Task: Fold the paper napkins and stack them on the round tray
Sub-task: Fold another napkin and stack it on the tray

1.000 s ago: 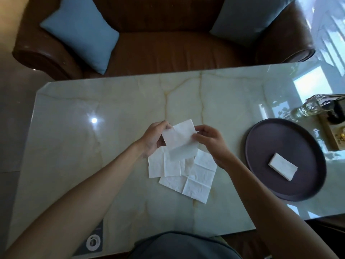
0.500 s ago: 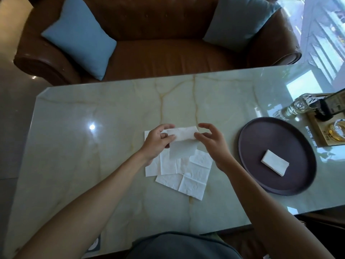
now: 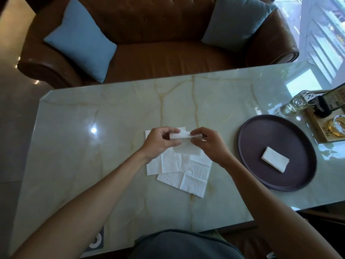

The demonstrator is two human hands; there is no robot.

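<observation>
1. Head view, hands. The left hand (image 3: 160,142) and the right hand (image 3: 210,142) meet above the tabletop (image 3: 112,113); each grip is pinched on one end of a white napkin (image 3: 183,142), thumb against fingertips. The sheet hangs between the two grips, its upper edge doubled over into a narrow band and the rest drooping below.

2. Head view, work remaining. Directly beneath both grips, and running on toward the person, lies a loose pile of unfolded napkins (image 3: 184,174), flat and overlapping on the tabletop. How many sheets it holds cannot be told; at least three or four show.

3. Head view, work done. Well to the right of the right grip sits the round tray (image 3: 261,131), dark and shallow. One folded napkin (image 3: 275,159), a compact white rectangle, rests on it slightly right of centre.

4. Judged progress. The task appears to be in an early stage: one napkin stacked, a second mid-fold in the hands, and the pile untouched. The held sheet seems to need at least one more fold before it matches the one on the tray.
</observation>
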